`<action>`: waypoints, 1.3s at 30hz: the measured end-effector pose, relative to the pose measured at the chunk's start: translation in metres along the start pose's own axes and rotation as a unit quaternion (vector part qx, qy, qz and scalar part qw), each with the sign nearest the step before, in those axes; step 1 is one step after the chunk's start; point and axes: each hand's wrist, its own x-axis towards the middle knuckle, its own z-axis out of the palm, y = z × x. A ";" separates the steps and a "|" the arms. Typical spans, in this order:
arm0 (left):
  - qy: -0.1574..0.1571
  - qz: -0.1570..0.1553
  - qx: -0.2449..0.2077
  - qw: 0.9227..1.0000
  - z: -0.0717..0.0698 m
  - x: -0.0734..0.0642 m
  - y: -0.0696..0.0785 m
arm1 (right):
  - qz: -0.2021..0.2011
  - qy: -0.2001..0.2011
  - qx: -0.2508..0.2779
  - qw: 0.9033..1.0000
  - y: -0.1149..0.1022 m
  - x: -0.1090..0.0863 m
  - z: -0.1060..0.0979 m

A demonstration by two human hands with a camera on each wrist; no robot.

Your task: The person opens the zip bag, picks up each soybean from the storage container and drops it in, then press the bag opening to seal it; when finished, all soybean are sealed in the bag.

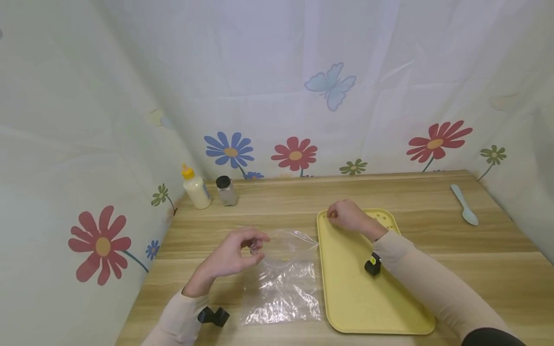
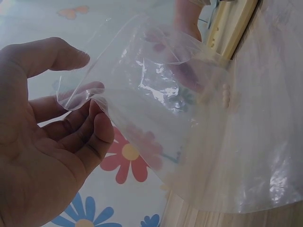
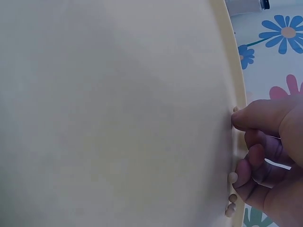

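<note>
My left hand (image 1: 233, 253) holds the mouth edge of a clear plastic bag (image 1: 283, 290) in its curled fingers, with the thumb apart from it. The bag lies on the table, and a few small yellow balls (image 1: 284, 259) show inside it. In the left wrist view, the raised film (image 2: 161, 85) stretches away from the fingers. At the far left corner of a yellow tray (image 1: 359, 298), my right hand (image 1: 348, 215) pinches at a small pale ball (image 3: 236, 109) with its thumb tip. Several more balls (image 3: 232, 178) lie along the tray's rim beside the curled fingers.
A white glue bottle (image 1: 197, 192) with a yellow cap and a black-lidded jar (image 1: 227, 193) stand at the back left. To the right of the tray lies a pale blue spoon (image 1: 465, 206). A flower-printed curtain (image 1: 259, 86) borders the wooden table (image 1: 281, 204).
</note>
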 end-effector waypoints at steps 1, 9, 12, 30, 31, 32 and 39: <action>0.000 -0.001 0.000 1.000 0.000 0.000 0.000 | -0.002 0.000 -0.001 1.000 0.000 0.000 0.000; -0.004 -0.005 -0.001 1.000 0.000 0.001 0.003 | -0.004 -0.002 -0.004 1.000 0.004 0.001 0.001; -0.004 -0.006 0.000 1.000 0.000 0.002 0.003 | -0.001 -0.003 -0.002 1.000 0.005 0.000 0.001; -0.004 0.000 0.007 1.000 0.007 0.000 -0.028 | -0.006 0.030 0.007 1.000 -0.002 -0.011 -0.007; -0.004 0.001 0.007 1.000 0.008 0.000 -0.030 | -0.006 0.031 0.006 0.999 -0.003 -0.012 -0.008; -0.003 0.003 0.007 1.000 0.008 0.000 -0.031 | -0.006 0.031 0.005 0.999 -0.003 -0.012 -0.008; -0.004 0.015 0.002 1.000 0.006 0.000 -0.035 | -0.018 0.035 0.012 0.999 -0.012 -0.018 -0.016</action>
